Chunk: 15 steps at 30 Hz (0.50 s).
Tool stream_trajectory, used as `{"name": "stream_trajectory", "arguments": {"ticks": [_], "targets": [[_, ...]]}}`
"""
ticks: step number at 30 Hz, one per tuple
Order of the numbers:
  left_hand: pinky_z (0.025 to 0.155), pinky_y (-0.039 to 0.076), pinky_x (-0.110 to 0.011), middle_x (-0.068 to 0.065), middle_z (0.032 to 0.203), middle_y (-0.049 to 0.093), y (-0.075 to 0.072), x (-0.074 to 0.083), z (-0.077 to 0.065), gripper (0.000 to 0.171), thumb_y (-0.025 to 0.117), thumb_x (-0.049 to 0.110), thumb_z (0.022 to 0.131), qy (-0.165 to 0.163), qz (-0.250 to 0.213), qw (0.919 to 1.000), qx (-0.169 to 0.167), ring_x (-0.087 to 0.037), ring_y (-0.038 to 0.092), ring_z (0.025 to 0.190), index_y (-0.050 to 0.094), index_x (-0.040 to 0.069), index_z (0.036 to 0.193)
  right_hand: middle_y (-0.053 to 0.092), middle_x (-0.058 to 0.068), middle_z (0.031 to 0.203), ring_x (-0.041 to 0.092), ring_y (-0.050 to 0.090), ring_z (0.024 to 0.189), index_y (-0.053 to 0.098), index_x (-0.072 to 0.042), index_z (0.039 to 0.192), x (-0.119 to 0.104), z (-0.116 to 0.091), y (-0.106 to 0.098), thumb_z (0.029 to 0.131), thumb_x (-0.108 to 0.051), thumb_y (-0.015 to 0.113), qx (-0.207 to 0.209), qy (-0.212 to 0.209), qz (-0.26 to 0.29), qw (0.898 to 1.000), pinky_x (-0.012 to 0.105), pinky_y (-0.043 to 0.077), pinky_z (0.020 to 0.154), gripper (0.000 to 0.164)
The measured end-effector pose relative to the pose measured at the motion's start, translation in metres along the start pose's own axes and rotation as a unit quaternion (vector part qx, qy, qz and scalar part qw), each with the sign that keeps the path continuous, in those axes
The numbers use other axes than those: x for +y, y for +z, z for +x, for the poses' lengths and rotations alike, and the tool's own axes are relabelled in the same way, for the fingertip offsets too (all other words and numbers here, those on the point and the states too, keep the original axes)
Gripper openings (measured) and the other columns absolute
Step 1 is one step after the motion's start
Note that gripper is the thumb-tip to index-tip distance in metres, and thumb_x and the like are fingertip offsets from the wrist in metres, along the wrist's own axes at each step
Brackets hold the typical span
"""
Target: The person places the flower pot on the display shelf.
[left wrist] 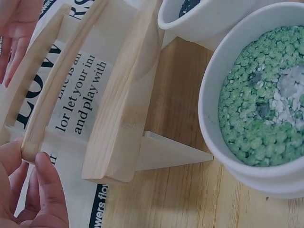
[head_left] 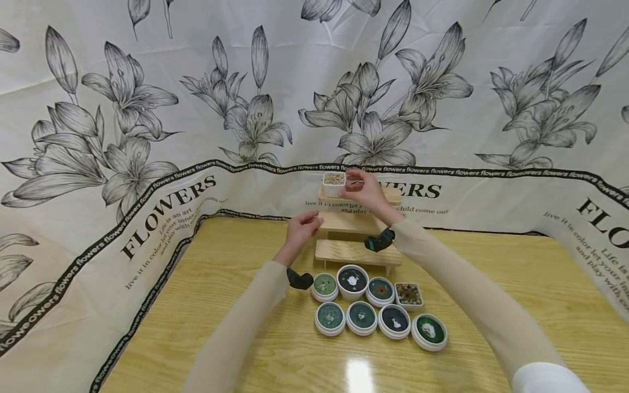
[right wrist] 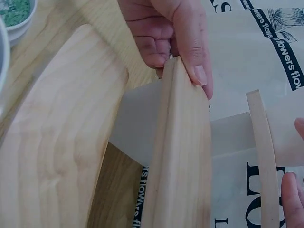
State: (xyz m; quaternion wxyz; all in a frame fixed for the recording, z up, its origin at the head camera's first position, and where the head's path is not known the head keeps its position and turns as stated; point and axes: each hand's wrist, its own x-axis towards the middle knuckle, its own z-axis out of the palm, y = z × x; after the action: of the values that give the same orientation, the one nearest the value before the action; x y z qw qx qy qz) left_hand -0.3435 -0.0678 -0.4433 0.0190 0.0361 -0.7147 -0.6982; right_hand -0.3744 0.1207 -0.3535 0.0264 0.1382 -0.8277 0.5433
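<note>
A tiered wooden stand (head_left: 358,251) with several shelves is on the table, against the curtain. My left hand (head_left: 301,232) pinches the left end of its middle shelf (left wrist: 33,137) between thumb and fingers, as the left wrist view shows. On the left end of the top shelf (head_left: 388,195) is a small white square pot (head_left: 335,180) filled with pale mixed gravel. My right hand (head_left: 366,194) grips that pot from its right side. In the right wrist view only some right fingers (right wrist: 290,199) show at the edge, and the pot is out of sight.
In front of the stand are several round white pots with green or dark fill, among them a light-green one (head_left: 324,285) and a dark one (head_left: 352,279). A square pot of brown pebbles (head_left: 409,295) is at their right. A flower-printed curtain (head_left: 255,185) borders the wooden table (head_left: 221,273).
</note>
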Motion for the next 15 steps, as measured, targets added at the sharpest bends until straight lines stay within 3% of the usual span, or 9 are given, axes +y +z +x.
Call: {"name": "stream_trajectory", "arguments": {"ticks": [6,12,15], "targets": [[0.066,0.057,-0.019,-0.017,0.109,0.068,0.0,0.002,-0.001,0.033,0.068,0.011,0.089,0.004,0.002,1.0,0.004,-0.005,0.059,0.069,0.066,0.003,0.121,0.049,0.019,0.134,0.034,0.056,0.116,0.044,-0.005,0.14,0.003,-0.009,-0.001,0.084,-0.009,0.073,0.017,-0.012,-0.01,1.0,0.042,0.053,0.095,0.064],[0.069,0.058,-0.019,-0.018,0.111,0.067,0.0,0.002,-0.002,0.034,0.068,0.011,0.089,-0.002,-0.001,1.0,-0.005,-0.005,0.06,0.073,0.065,0.003,0.122,0.045,0.022,0.14,0.039,0.052,0.122,0.042,-0.002,0.141,-0.007,-0.027,-0.007,0.085,-0.007,0.072,0.008,-0.002,0.014,1.0,0.05,0.049,0.1,0.064],[0.067,0.057,-0.019,-0.018,0.111,0.067,0.0,0.001,-0.002,0.034,0.068,0.011,0.089,0.003,-0.002,1.0,-0.004,-0.004,0.06,0.07,0.065,0.003,0.122,0.045,0.022,0.14,0.04,0.052,0.122,0.042,-0.002,0.141,-0.005,-0.032,-0.009,0.085,-0.006,0.071,0.009,0.002,0.026,1.0,0.048,0.051,0.097,0.063]]}}
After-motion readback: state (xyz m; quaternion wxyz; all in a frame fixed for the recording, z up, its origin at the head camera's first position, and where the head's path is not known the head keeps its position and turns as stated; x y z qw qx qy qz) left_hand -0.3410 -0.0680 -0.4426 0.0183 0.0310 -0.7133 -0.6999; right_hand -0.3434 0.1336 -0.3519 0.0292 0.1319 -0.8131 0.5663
